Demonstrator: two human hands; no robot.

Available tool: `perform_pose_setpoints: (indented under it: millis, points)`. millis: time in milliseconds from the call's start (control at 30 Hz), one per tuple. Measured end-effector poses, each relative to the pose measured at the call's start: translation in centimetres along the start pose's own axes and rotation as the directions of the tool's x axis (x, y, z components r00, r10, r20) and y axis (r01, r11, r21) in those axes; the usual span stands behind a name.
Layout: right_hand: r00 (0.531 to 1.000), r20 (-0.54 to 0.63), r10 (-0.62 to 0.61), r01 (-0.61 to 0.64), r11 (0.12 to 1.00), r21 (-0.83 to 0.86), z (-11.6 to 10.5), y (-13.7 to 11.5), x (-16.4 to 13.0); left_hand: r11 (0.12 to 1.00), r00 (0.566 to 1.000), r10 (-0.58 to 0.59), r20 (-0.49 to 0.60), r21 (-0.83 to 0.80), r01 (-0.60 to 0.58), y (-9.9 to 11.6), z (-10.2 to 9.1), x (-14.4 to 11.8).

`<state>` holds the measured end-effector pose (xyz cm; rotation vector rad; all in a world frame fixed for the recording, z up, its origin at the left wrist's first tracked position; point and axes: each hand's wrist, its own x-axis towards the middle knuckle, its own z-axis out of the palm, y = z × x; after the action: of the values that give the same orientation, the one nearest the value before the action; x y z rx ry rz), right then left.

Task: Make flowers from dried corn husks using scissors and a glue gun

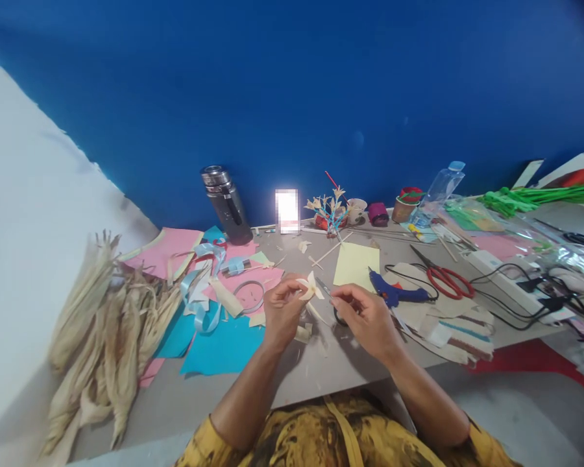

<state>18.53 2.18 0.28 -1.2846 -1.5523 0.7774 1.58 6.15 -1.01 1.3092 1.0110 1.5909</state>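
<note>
No readable writing. Left hand (pixel 281 312) fingers pinch a pale husk flower (pixel 310 286); right hand (pixel 365 316) fingers curled together beside a blue glue gun (pixel 394 293).

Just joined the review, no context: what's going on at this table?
A person at a cluttered craft table holds a small husk flower in the left hand, while the right hand pinches near it. A blue glue gun, red scissors and a yellow sheet lie just beyond. Dried corn husks are piled at the left.
</note>
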Motion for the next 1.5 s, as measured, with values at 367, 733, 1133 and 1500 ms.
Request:
perform_pose_setpoints:
  millis: [367, 733, 1133, 1500]
  points:
    - [0.992, -0.01, -0.123, 0.121, 0.985, -0.125, -0.3, -2.9, 1.5, 0.794, 0.877, 0.44, 0.195, 0.37, -0.481, 0.3, -0.2, -0.1]
    - [0.982, 0.06, 0.179, -0.185, 0.976, 0.114, -0.1, -3.1, 1.6, 0.815, 0.866, 0.457, 0.205, 0.294, -0.5, -0.1, 0.2, -0.8]
    - [0.985, 0.048, 0.166, -0.171, 0.971, 0.166, 0.1, -3.0, 1.7, 0.896, 0.948, 0.303, 0.101, 0.309, -0.32, -0.5, 0.2, -1.0]
    - [0.995, -0.071, 0.071, -0.075, 0.996, -0.055, -0.1, -3.2, 1.5, 0.941, 0.969, 0.21, 0.13, 0.242, -0.236, -0.1, 0.2, -1.0]
